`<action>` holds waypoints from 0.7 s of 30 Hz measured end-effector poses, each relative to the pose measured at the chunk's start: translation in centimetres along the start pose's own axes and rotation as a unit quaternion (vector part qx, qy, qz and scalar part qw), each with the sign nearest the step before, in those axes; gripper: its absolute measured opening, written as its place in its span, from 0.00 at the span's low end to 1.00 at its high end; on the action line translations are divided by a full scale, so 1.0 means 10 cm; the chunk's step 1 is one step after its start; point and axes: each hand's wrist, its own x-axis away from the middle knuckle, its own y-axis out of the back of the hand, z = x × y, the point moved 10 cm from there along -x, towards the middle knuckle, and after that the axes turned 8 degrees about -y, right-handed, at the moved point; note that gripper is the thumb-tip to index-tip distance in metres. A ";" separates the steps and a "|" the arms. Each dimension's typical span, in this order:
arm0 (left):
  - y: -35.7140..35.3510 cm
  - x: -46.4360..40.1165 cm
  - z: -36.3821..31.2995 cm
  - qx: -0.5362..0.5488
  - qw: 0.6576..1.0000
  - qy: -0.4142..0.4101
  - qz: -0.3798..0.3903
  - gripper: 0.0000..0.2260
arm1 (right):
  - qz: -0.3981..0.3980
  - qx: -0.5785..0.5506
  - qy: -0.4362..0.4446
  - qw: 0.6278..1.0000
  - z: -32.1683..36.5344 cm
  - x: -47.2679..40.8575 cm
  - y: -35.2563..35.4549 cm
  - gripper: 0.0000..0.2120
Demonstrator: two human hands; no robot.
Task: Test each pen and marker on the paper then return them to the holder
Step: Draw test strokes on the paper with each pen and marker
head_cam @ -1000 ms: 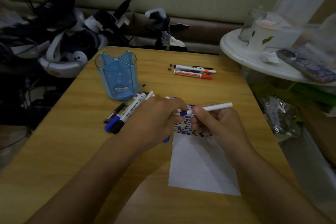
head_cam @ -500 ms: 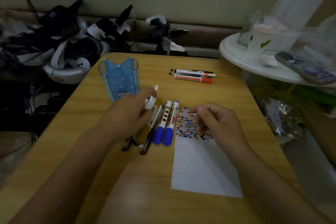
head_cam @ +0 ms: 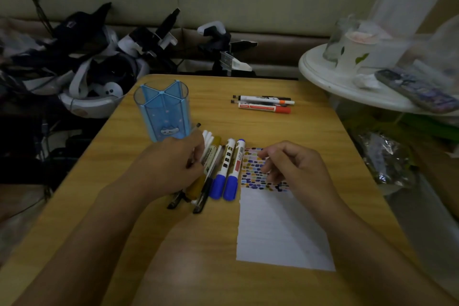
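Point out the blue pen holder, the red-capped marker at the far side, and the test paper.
blue pen holder (head_cam: 162, 117): head view, front wall.
red-capped marker (head_cam: 263, 107): head view, white barrel.
test paper (head_cam: 280, 231): head view, blank lower area.

Dim, soft; perhaps wide-angle edge warp

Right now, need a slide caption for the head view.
Left hand reaches into the pen pile beside the blue holder; right hand rests on the test paper.
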 end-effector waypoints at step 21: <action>0.06 -0.60 -0.58 0.005 0.998 -0.038 -0.054 0.24 | -0.007 0.139 0.043 0.989 -0.04 -0.04 0.37 0.06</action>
